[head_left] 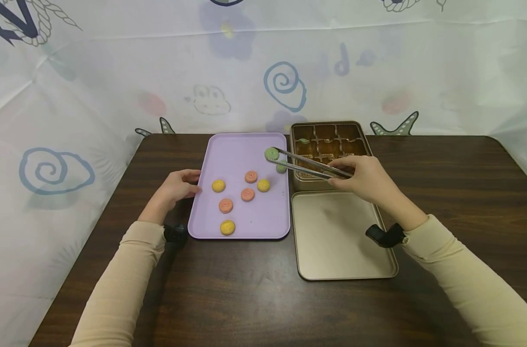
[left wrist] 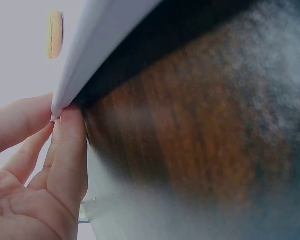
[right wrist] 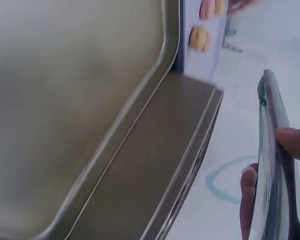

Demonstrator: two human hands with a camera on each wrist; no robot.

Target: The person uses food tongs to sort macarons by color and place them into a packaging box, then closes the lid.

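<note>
At your 12 o'clock, the printed sheet (head_left: 341, 103) shows a blue letter like a "d"; the marks beside it are too faint to read, and you can make out no brand or label elsewhere. Your lilac tray (head_left: 254, 217) has its 9 o'clock rim pinched by your left hand (head_left: 176, 186). The gold sectioned tin (head_left: 315, 185) stands just beside the tray, towards its 2 o'clock. Your right hand (head_left: 363, 178) grips the steel tongs (head_left: 317, 164), whose long axis points to about 10 o'clock. Between their tips is a green macaron (head_left: 272, 153), at the tray's 1 o'clock; you cannot tell whether it is clamped or lifted. From it the tin lies at 3 o'clock, your hands look about equally far, and a second green macaron (head_left: 281, 166) is close at 5 o'clock
</note>
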